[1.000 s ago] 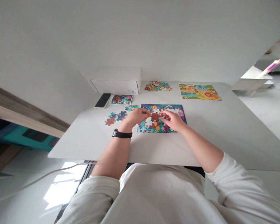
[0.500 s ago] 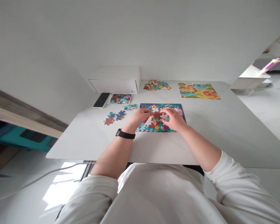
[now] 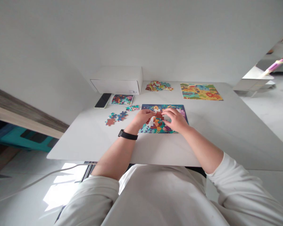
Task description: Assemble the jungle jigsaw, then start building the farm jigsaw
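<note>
A dark blue jigsaw puzzle [image 3: 186, 119] with a colourful picture lies in front of me, with white gaps in its middle. My left hand [image 3: 145, 117] is over its left half, thumb and fingers pinched at the left edge of a brown puzzle piece [image 3: 158, 115]. To the right of that piece, my right hand [image 3: 174, 119] hovers low over the puzzle. Its thumb and fingers are apart around a white gap, and I see nothing between them. The left fingertips partly hide the brown piece's edge.
Loose puzzle pieces [image 3: 110, 121] lie to the left, near a picture card [image 3: 122, 99] and a phone [image 3: 102, 100]. Behind them stands a white box [image 3: 115, 86]. Further back are a pile of pieces [image 3: 158, 86] and a yellow animal puzzle [image 3: 200, 91].
The brown piece has shifted slightly up and left and lies flatter between the hands. My right fingertips have come away from it; my left hand has hardly moved.
</note>
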